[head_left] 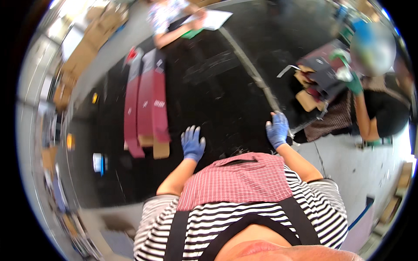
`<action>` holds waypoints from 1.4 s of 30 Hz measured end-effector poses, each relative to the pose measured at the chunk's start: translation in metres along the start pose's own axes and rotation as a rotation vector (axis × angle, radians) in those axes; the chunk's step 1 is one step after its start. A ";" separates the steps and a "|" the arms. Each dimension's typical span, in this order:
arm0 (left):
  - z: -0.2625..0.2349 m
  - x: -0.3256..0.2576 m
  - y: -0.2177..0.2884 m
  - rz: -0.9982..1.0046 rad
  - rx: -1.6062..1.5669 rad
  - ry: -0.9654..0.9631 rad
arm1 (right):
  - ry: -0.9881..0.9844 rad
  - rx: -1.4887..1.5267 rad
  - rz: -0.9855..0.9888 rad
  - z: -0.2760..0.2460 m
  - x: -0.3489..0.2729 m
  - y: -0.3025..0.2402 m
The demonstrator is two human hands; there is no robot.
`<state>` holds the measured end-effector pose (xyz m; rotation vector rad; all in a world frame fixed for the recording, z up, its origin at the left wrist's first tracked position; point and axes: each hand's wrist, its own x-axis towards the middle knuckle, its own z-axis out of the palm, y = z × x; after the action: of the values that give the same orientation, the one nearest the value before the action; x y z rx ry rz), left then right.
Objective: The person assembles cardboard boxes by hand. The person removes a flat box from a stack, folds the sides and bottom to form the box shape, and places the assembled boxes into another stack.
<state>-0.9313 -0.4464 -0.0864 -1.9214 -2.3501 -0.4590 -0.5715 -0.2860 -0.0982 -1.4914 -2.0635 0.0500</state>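
My left hand (193, 143), in a blue work glove, rests flat on the black tabletop (209, 95) with its fingers spread and nothing in it. Beside it on the left lie long dark-red and grey cardboard boxes (151, 102), side by side, with brown flaps (161, 150) showing at their near ends. In a matching blue glove, my right hand (277, 130) lies at the table's near right part, fingers stretched out and holding nothing. A pale strip (250, 65) runs across the table toward its fingertips.
Across the table a person's hands (197, 21) hold white sheets. To the right, a co-worker in green gloves (355, 83) handles several dark-red and grey boxes (320, 74). A blue-and-white item (99, 163) and small yellow-orange items (70, 141) lie left. Brown cartons (82, 48) stand beyond.
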 end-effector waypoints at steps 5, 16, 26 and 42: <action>0.017 -0.027 -0.017 -0.097 0.017 -0.012 | -0.083 -0.069 -0.047 0.018 -0.003 -0.004; 0.017 -0.020 -0.019 -0.058 -0.063 0.036 | -0.086 -0.200 -0.062 0.025 -0.003 -0.005; 0.014 -0.027 -0.020 -0.076 0.015 -0.002 | -0.129 -0.168 0.001 0.030 0.002 -0.014; 0.012 0.006 -0.005 -0.199 -0.044 -0.078 | -0.149 -0.195 0.056 0.019 0.002 -0.008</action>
<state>-0.9363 -0.4384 -0.0973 -1.7610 -2.6165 -0.4611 -0.5882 -0.2818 -0.1104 -1.7092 -2.1962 -0.0195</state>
